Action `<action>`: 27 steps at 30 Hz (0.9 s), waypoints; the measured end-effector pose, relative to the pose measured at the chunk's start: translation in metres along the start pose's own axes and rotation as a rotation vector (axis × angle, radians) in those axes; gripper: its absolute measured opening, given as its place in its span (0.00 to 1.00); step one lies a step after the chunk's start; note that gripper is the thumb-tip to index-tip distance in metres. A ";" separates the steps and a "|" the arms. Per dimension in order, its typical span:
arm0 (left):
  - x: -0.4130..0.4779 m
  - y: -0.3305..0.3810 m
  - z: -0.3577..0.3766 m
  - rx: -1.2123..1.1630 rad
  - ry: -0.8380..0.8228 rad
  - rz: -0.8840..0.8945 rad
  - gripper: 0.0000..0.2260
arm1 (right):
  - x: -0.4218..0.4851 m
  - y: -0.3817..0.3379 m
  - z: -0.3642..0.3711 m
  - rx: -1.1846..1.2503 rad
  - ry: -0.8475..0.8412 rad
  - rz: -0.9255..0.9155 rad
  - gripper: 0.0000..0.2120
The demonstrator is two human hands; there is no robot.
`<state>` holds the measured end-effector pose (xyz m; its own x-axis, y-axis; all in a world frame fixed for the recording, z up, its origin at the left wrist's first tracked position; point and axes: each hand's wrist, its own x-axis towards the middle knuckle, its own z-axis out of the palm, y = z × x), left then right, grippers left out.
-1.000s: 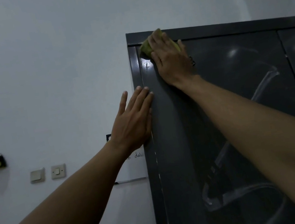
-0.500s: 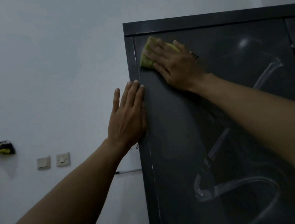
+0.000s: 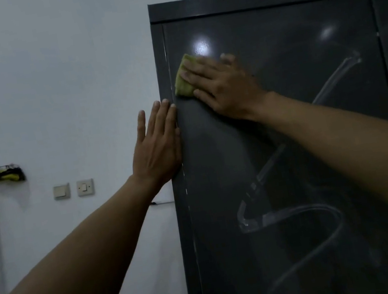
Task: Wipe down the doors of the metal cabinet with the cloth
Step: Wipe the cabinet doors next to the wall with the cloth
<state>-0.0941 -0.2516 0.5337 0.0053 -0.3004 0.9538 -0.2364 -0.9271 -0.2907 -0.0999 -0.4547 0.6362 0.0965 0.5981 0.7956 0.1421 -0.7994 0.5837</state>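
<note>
Yellow-green cloth (image 3: 183,82) sits high on the metal cabinet's left door (image 3: 288,136), pressed flat under the right hand (image 3: 224,88), fingers straight. The left hand (image 3: 157,148), fingers straight and together, lies flat on the frame (image 3: 161,70) at left.

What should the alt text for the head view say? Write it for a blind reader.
A person's right hand presses a yellow-green cloth flat against the upper left of a dark metal cabinet door, while the left hand rests flat on the cabinet frame beside it. Two wall switches sit on the pale wall to the left.
</note>
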 end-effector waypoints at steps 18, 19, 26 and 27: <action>-0.016 -0.001 0.004 -0.097 0.016 -0.014 0.21 | -0.036 -0.042 0.011 0.042 0.041 0.092 0.24; -0.019 -0.002 0.005 -0.106 0.017 -0.009 0.21 | -0.044 -0.048 0.013 0.034 0.033 0.040 0.24; -0.043 0.001 0.008 -0.103 -0.031 0.024 0.22 | -0.078 -0.062 0.015 0.006 0.022 0.053 0.23; -0.047 0.001 0.007 -0.097 -0.045 0.045 0.23 | -0.078 -0.069 0.016 0.028 0.045 0.131 0.23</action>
<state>-0.0878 -0.2402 0.4875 0.0361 -0.3533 0.9348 -0.3303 -0.8871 -0.3225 -0.1017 -0.4453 0.5315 0.0720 0.4853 0.8714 0.1586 -0.8681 0.4704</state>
